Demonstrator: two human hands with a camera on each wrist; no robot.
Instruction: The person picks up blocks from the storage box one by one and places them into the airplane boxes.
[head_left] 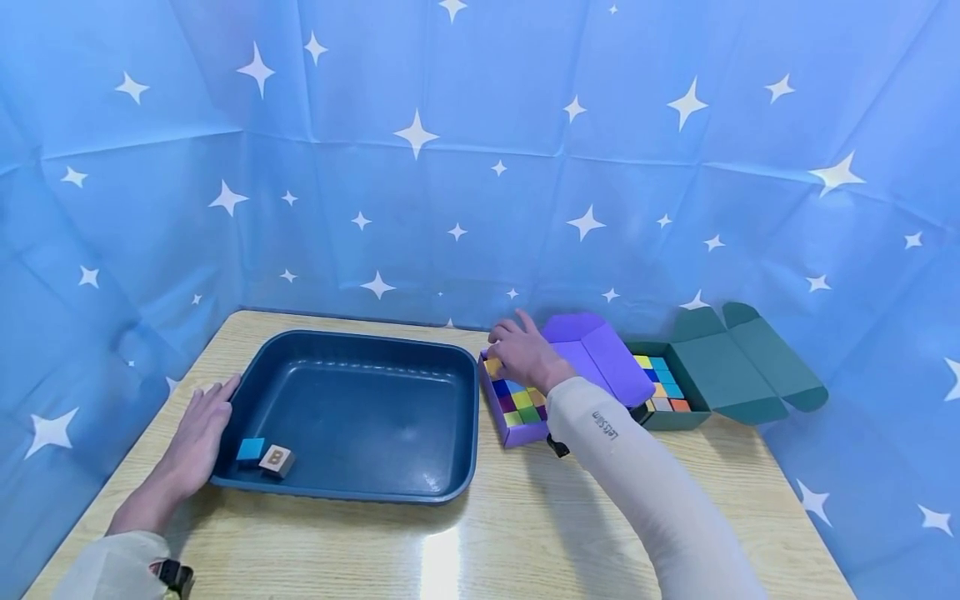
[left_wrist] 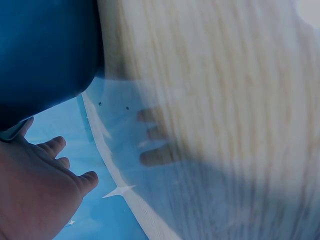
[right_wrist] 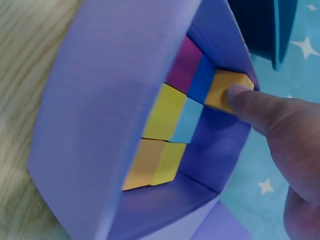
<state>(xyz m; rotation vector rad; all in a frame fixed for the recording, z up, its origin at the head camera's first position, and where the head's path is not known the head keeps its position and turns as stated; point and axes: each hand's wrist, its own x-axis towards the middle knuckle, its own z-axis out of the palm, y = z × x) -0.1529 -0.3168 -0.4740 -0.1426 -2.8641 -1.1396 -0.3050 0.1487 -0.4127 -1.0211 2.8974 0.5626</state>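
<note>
My right hand reaches into the purple box of coloured blocks. In the right wrist view its thumb lies on an orange-yellow block in a corner of that box; the other fingers are hidden there. The hand appears to pinch this block. At the left rim of a dark blue tray, my left hand rests with extended fingers. Inside the tray's near left corner lie a blue-topped block and a wooden block marked B.
To the right of the purple box stands a dark green box with several coloured blocks and its lid folded back. The purple lid leans over toward it. A blue star-patterned cloth surrounds the wooden table.
</note>
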